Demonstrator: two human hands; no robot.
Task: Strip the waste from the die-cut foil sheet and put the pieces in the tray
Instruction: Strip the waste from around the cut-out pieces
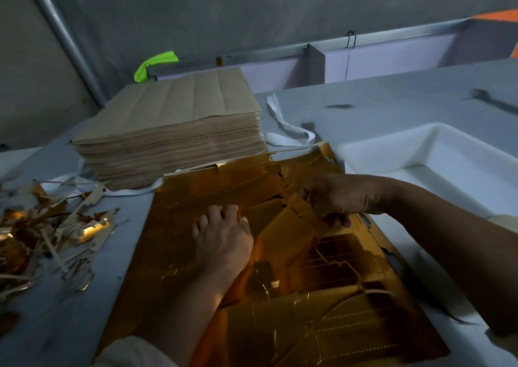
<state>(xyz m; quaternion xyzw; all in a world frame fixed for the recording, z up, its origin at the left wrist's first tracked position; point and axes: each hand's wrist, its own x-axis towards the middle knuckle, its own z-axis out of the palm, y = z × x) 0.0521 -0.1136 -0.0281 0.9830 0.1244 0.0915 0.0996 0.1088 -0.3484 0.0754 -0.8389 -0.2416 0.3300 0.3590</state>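
**Desk:** Hands first: what are they doing?

**Photographer:** Left hand is lying on the gold foil sheet, fingers spread and fairly straight, tips pressing down beside a raised fold. It is closing on nothing. Right hand is reaching in from the right with its fingers curled, and it is pinching a creased foil strip that is lifting off the sheet's far middle.

**Desk:** And where is the sheet sitting?

**Photographer:** It is lying flat on a pale grey table, right under both forearms. The surface is shining like a mirror in amber and gold, and die-cut outlines and rows of fine perforations are showing across it. The far edge is looking ragged and notched.

**Desk:** The tray?

**Photographer:** White tray, smooth with a thick rounded rim, is sitting to the right of the sheet, beyond the right forearm.

**Desk:** Anything else showing?

**Photographer:** A thick, square-edged stack of brown sheets is standing just behind the foil. A loose heap of thin scraps, some gold and some dull brown, is spreading over the table to the left. A white band is curling between the stack and the tray
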